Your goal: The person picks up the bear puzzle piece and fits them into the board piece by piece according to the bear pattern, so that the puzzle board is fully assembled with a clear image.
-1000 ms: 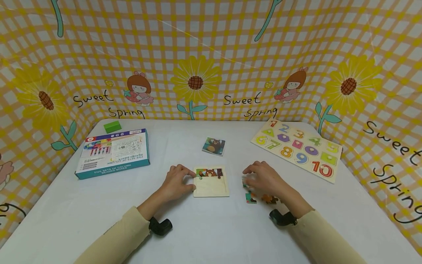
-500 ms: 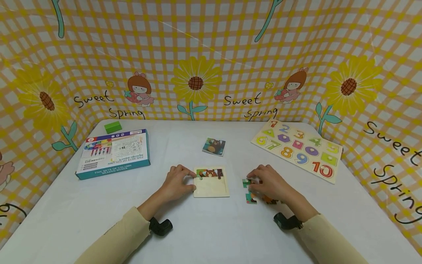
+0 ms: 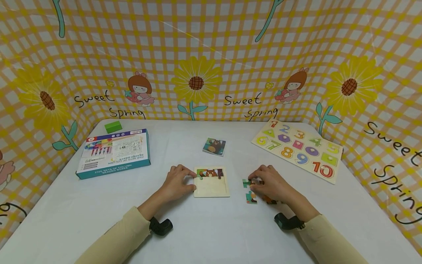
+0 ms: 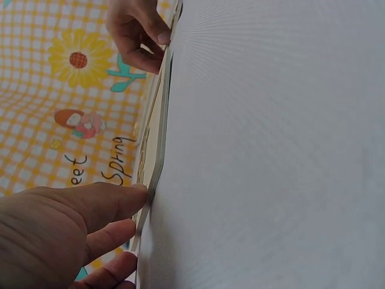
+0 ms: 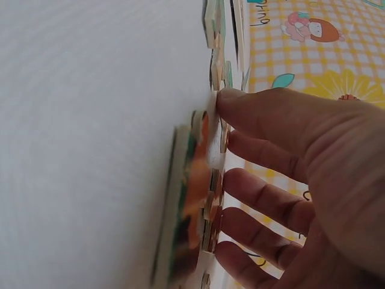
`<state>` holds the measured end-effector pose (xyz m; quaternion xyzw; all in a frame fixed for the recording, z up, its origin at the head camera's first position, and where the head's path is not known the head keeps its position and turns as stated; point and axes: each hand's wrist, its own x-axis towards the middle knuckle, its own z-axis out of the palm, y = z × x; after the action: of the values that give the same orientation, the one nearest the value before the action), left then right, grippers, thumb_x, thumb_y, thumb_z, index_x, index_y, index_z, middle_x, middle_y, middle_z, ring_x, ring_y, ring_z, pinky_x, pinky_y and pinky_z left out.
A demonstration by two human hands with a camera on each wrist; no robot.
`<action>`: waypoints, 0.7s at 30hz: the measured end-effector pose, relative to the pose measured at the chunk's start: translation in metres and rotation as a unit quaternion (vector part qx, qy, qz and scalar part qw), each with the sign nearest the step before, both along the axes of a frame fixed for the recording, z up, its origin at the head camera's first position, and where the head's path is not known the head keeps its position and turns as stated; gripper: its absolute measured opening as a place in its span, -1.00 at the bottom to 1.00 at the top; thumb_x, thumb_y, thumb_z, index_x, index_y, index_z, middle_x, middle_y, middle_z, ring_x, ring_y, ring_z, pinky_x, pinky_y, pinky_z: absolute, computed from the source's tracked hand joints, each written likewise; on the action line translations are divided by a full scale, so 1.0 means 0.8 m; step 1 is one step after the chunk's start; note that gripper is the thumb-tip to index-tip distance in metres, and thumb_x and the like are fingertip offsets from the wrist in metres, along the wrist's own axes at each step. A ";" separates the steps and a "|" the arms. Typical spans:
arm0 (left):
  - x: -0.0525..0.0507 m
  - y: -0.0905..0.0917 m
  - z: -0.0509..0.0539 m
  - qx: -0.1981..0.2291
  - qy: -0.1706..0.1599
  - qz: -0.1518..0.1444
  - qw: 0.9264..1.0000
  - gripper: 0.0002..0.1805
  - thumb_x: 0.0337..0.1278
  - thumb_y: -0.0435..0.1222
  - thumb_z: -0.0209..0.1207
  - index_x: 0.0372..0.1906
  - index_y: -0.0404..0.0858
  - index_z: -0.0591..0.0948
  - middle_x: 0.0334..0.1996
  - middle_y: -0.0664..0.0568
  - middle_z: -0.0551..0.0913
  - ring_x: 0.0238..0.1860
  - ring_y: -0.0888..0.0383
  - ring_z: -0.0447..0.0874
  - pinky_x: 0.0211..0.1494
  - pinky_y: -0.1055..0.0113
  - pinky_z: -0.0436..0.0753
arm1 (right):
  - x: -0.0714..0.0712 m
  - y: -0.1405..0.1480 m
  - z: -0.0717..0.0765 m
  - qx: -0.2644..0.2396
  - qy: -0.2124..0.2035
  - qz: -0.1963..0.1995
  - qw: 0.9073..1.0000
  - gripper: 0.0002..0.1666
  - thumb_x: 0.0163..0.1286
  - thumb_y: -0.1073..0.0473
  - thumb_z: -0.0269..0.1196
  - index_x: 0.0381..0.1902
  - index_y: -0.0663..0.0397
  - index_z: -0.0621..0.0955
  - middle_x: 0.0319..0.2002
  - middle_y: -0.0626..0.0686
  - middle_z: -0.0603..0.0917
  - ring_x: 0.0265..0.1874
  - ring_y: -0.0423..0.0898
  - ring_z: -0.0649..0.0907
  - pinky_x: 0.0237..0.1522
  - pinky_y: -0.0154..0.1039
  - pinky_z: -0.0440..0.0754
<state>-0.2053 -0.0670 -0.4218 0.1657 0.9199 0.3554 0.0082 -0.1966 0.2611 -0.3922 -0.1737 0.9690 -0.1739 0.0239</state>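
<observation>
- Right hand (image 3: 271, 186), fingers spread, has thumb and forefinger at a puzzle piece (image 3: 245, 183), three o'clock of the frame (image 3: 211, 189); whether pinching, cannot tell.
- Left hand (image 3: 176, 184), fingers apart, touches the frame's nine-o'clock edge.
- Likely step: picking up; next calls for a firm pinch, then carrying toward nine o'clock.

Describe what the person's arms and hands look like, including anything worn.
The left sleeve and right sleeve are long, plain beige. A black, bent left wrist camera and matching right wrist camera show at the cuffs. The left hand and right hand are gloveless.
</observation>
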 end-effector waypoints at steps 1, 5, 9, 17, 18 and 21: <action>0.000 0.000 0.000 0.000 0.000 0.000 1.000 -0.69 -0.12 -0.27 0.39 -0.16 -0.17 0.66 -0.11 -0.06 0.51 -0.03 0.01 0.31 0.04 0.10 0.31 | 0.000 0.000 0.000 -0.001 0.001 0.001 1.000 -0.68 0.17 0.06 0.34 -0.12 0.04 0.67 -0.17 0.04 0.58 -0.19 -0.05 0.40 -0.23 -0.23 0.34; 0.000 0.000 0.000 -0.001 0.000 0.001 1.000 -0.69 -0.13 -0.27 0.39 -0.16 -0.17 0.66 -0.11 -0.06 0.51 -0.03 0.01 0.32 0.05 0.09 0.31 | 0.000 0.002 -0.001 -0.004 0.002 0.007 1.000 -0.69 0.17 0.05 0.34 -0.13 0.03 0.68 -0.17 0.03 0.58 -0.21 -0.06 0.40 -0.24 -0.24 0.32; 0.001 0.000 0.001 -0.002 0.002 0.000 1.000 -0.69 -0.13 -0.27 0.38 -0.16 -0.17 0.66 -0.11 -0.06 0.51 -0.02 0.00 0.32 0.07 0.07 0.32 | -0.001 0.004 -0.002 -0.006 0.006 0.014 1.000 -0.71 0.17 0.06 0.34 -0.14 0.01 0.69 -0.18 0.02 0.58 -0.23 -0.08 0.39 -0.25 -0.25 0.31; 0.000 0.000 0.001 -0.003 -0.002 0.002 1.000 -0.69 -0.12 -0.27 0.38 -0.16 -0.16 0.66 -0.10 -0.07 0.51 -0.01 0.00 0.32 0.07 0.07 0.31 | -0.001 0.004 -0.003 -0.011 0.009 0.020 1.000 -0.72 0.19 0.07 0.33 -0.14 0.00 0.68 -0.19 0.00 0.59 -0.24 -0.09 0.39 -0.26 -0.26 0.32; 0.000 0.000 0.000 -0.003 -0.003 0.002 1.000 -0.69 -0.12 -0.27 0.38 -0.16 -0.16 0.66 -0.10 -0.07 0.51 -0.01 -0.01 0.32 0.07 0.07 0.31 | -0.001 0.004 -0.002 -0.015 0.006 0.019 1.000 -0.72 0.19 0.07 0.33 -0.14 0.00 0.68 -0.18 -0.01 0.59 -0.24 -0.09 0.39 -0.25 -0.26 0.33; -0.001 0.000 0.000 -0.003 -0.004 0.002 1.000 -0.69 -0.12 -0.27 0.38 -0.16 -0.16 0.66 -0.10 -0.07 0.51 -0.01 -0.01 0.31 0.07 0.07 0.31 | 0.000 0.002 0.000 -0.023 0.000 0.016 1.000 -0.70 0.20 0.06 0.33 -0.12 0.02 0.67 -0.18 -0.01 0.60 -0.22 -0.09 0.40 -0.24 -0.26 0.36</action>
<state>-0.2057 -0.0672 -0.4217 0.1624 0.9211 0.3536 0.0120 -0.1968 0.2631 -0.3920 -0.1899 0.9619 -0.1954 0.0231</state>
